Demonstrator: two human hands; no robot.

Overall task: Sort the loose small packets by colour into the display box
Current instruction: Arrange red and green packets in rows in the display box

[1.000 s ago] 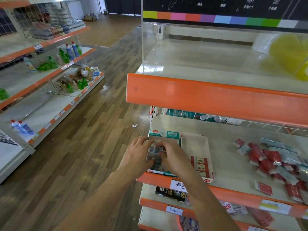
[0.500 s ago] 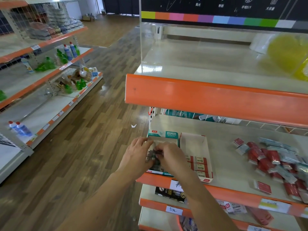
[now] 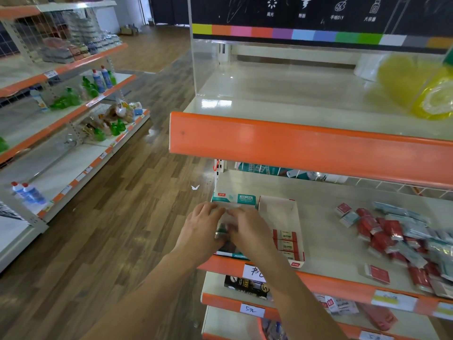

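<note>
While hands (image 3: 228, 229) cover it, box (image 3: 245, 199) (teal) runs front-to-back.

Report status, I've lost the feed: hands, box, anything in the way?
Both hands, left and right, inside the green box, grip unclear. Red box part filled. Loose packets wait right. Nothing blocking.

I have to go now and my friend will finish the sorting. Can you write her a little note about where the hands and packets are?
Left hand and right hand: both over the green-side compartment of the display box, fingers on the greenish packets there; the grip is blurred.
Done: some red packets already sit in a row in the red-side compartment.
Left: a big loose pile of red and pale green packets lies on the shelf to the right, plus one stray red packet near the front edge.
</note>
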